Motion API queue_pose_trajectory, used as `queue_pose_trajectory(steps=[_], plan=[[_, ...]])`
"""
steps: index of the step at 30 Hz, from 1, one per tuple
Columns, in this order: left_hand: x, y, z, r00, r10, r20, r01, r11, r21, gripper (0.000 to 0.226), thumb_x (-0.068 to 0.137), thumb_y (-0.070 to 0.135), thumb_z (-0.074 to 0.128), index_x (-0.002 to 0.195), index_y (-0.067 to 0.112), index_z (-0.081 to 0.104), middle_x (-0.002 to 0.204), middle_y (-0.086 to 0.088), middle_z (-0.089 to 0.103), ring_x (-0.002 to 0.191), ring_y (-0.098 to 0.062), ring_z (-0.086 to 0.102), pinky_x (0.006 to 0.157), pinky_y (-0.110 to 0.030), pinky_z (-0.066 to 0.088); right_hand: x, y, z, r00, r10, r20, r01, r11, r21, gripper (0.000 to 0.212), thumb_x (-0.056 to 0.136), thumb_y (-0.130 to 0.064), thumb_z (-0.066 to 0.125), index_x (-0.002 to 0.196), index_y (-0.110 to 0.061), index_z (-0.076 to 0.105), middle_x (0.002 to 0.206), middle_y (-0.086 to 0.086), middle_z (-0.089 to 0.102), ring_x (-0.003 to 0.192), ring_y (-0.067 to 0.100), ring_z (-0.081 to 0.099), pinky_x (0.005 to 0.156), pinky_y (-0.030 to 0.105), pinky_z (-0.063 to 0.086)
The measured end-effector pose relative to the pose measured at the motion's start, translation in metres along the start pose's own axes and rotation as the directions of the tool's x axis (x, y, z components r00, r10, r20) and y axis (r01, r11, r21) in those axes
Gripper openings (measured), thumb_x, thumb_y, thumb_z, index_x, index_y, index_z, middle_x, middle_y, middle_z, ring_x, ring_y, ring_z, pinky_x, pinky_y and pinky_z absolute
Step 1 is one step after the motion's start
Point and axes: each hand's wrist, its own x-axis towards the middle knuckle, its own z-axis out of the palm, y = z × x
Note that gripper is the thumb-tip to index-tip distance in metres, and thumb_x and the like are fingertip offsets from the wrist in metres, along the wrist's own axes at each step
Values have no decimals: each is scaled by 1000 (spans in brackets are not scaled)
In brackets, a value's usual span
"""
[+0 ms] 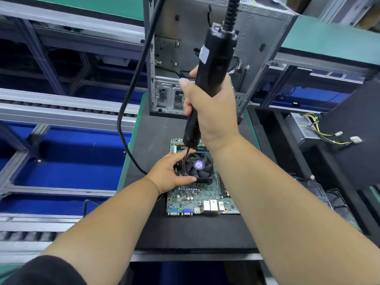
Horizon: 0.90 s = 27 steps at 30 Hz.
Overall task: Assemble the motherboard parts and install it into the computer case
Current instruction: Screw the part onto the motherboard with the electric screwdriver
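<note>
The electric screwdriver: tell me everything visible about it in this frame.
The electric screwdriver is a long black tool with a plastic-looking body and a pale label near its top. A coiled black cord leaves its upper end. It stands nearly upright, tilted slightly. The right hand grips its middle. Its thin dark bit runs down to the left near corner of the cooler fan on the motherboard, where the left hand holds the fan. Whether the tip sits in a screw cannot be told.

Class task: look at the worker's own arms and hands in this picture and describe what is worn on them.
Both forearms are bare. The left hand and right hand wear no gloves, and no rings, watch or wrist strap show. A dark sleeve shows at the bottom left, covering the upper left arm.
</note>
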Motion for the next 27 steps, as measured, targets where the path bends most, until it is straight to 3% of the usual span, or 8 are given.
queue_pose_trajectory(steps=[5, 9, 11, 15, 19, 27], plan=[[0, -1, -2, 999, -44, 11, 44, 999, -24, 79, 54, 57, 79, 119, 75, 39, 142, 14, 47, 143, -13, 29, 116, -40, 28, -4, -1, 3, 1000, 5, 18, -5, 1000, -5, 22, 79, -15, 68, 94, -27, 58, 66, -4, 52, 54, 22, 48, 54, 31, 45], [0, -4, -3, 999, -33, 20, 35, 997, -68, 76, 55, 54, 82, 118, 72, 44, 129, 38, 49, 122, 22, 37, 102, -15, 28, -2, -2, 7, 1000, 12, 27, -11, 998, -56, 22, 80, -14, 67, 91, -26, 52, 64, -11, 54, 52, 17, 50, 53, 29, 47], [0, -4, -3, 999, -32, 24, 34, 996, -84, 75, 57, 49, 83, 117, 72, 45, 120, 49, 46, 115, 31, 34, 94, -7, 26, 0, -2, 6, 1000, 17, 19, -16, 996, -83, 21, 81, -15, 67, 91, -24, 50, 63, -10, 54, 52, 17, 51, 54, 31, 47], [0, -2, -3, 1000, -26, 12, 27, 997, -79, 77, 54, 55, 81, 121, 69, 45, 128, 40, 47, 120, 26, 35, 95, -8, 27, 2, 1, 4, 1000, 20, 13, -18, 994, -104, 23, 80, -18, 67, 94, -19, 49, 63, -10, 54, 53, 18, 52, 56, 32, 49], [2, -6, -1, 1000, -27, 12, 27, 997, -73, 81, 55, 56, 82, 126, 65, 44, 138, 24, 48, 132, 5, 39, 106, -22, 29, 0, 2, 1, 1000, 26, -6, -26, 995, -98, 30, 78, -21, 66, 103, -13, 51, 66, -5, 53, 54, 19, 51, 58, 34, 49], [1, -4, -1, 999, -36, 8, 36, 998, -49, 81, 54, 58, 80, 123, 71, 41, 139, 17, 48, 133, -1, 39, 108, -25, 29, -3, 4, 0, 1000, -15, 6, 15, 996, -93, 21, 76, -26, 66, 87, -34, 50, 63, -6, 54, 52, 21, 50, 56, 35, 47]])
